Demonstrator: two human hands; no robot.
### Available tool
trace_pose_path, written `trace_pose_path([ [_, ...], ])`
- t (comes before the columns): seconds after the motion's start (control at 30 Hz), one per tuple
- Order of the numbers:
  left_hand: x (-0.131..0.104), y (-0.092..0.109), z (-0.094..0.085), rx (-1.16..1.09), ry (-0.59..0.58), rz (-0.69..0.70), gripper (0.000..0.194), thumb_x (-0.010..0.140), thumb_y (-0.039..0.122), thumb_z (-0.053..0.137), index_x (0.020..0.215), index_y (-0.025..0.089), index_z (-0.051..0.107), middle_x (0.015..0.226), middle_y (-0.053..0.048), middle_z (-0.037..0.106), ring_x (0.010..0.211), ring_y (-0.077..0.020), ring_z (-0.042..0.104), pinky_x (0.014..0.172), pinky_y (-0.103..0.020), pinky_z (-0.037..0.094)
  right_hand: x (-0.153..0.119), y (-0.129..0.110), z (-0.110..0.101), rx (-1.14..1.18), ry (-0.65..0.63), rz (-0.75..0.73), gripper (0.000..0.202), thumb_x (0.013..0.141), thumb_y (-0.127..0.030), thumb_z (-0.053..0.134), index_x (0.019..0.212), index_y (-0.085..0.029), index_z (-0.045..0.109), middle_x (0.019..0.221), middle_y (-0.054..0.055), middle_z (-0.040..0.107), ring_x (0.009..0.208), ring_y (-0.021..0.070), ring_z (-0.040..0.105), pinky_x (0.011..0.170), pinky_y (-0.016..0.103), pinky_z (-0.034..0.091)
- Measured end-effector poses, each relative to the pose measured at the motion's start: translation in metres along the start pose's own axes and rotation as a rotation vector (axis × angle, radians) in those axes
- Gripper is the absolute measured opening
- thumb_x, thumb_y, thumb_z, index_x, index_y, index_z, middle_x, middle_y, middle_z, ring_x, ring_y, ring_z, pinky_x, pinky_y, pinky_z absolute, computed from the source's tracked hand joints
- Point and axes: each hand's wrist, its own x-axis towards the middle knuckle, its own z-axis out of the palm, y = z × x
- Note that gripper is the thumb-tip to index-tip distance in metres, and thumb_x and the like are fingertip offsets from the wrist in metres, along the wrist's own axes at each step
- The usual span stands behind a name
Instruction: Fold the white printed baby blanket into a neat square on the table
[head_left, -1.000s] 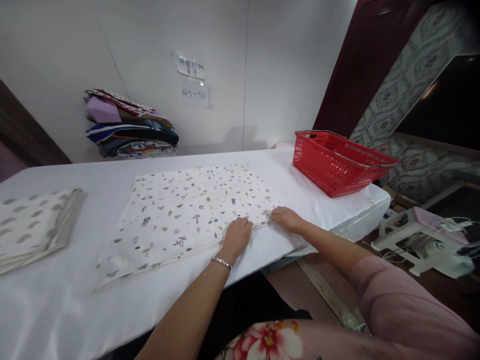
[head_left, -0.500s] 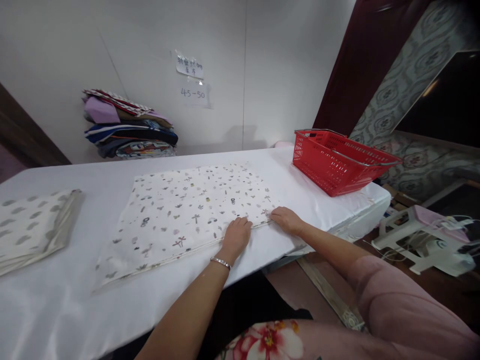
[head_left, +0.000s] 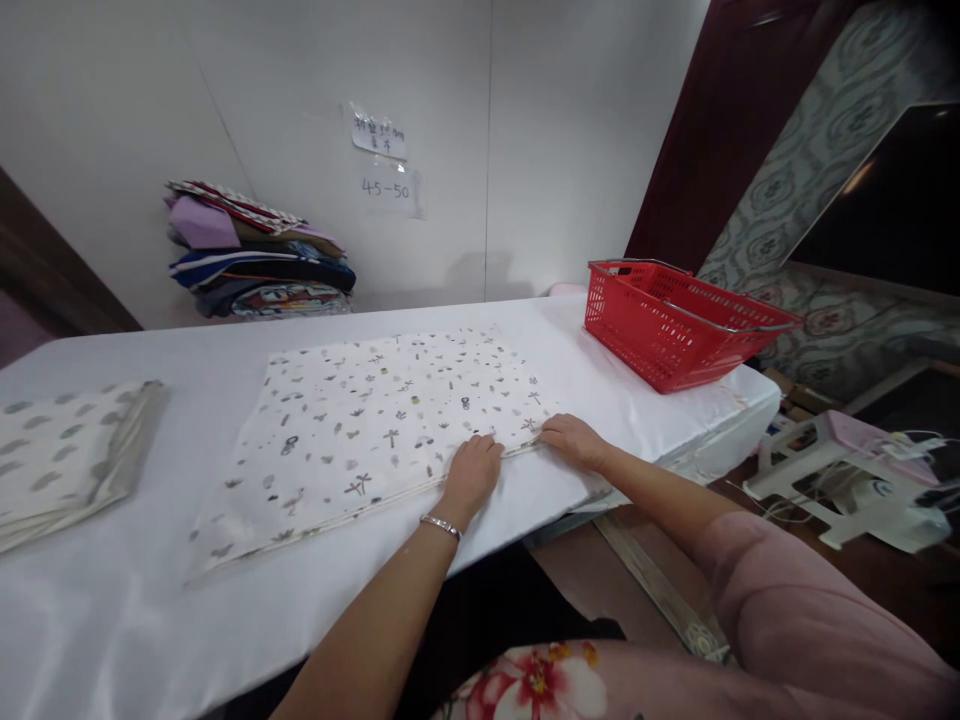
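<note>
The white table (head_left: 187,640) holds a printed cloth (head_left: 360,420) in the middle, a folded spotted cloth (head_left: 60,450) left, and a red basket (head_left: 652,340) far right.

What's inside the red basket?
I can't see anything in the red basket, but its front wall hides the bottom. Something small could be lying down there, and this view can't tell us.

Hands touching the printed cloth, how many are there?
2: the left hand at the near edge of the cloth, and the right hand at its near right corner.
</note>
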Motion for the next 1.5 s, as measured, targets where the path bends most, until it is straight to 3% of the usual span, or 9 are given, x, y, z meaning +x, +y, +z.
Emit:
trace_pose_path([
  [0.27,0.0,0.0,0.001,0.016,0.004,0.007,0.022,0.087,0.015,0.041,0.098,0.019,0.059,0.102,-0.006,0.059,0.095,-0.0203,0.05,0.082,-0.034,0.039,0.004,-0.003,-0.006,-0.02,-0.017,-0.013,0.029,0.093,-0.025,0.037,0.09,-0.02,0.066,0.094,0.006,0.063,0.086,0.0179,0.052,0.075,0.03,0.037],
  [0.8,0.0,0.0,-0.001,0.012,0.009,0.014,0.022,0.088,0.015,0.041,0.099,0.018,0.059,0.102,-0.006,0.059,0.095,-0.02,0.05,0.083,-0.034,0.04,0.013,-0.006,-0.004,-0.121,-0.078,-0.04,0.027,0.093,-0.021,0.038,0.079,-0.015,0.061,0.084,0.005,0.059,0.079,0.0166,0.047,0.07,0.029,0.032],
  [1.03,-0.001,0.0,-0.001,0.015,0.008,0.015,0.022,0.086,0.015,0.043,0.099,0.018,0.06,0.101,-0.006,0.059,0.096,-0.0205,0.05,0.083,-0.034,0.04,0.009,-0.001,-0.005,-0.106,-0.034,-0.09,0.031,0.093,-0.018,0.032,0.078,-0.015,0.059,0.082,0.006,0.058,0.077,0.0163,0.047,0.071,0.029,0.036],
  [1.5,-0.002,-0.002,0.003,0.004,0.034,0.025,0.025,0.087,0.015,0.042,0.105,0.019,0.058,0.103,-0.006,0.059,0.097,-0.0198,0.05,0.084,-0.033,0.039,-0.005,-0.004,-0.002,-0.062,0.024,-0.097,0.02,0.086,-0.014,0.039,0.082,-0.014,0.059,0.091,0.008,0.06,0.084,0.0178,0.049,0.075,0.03,0.039],
])
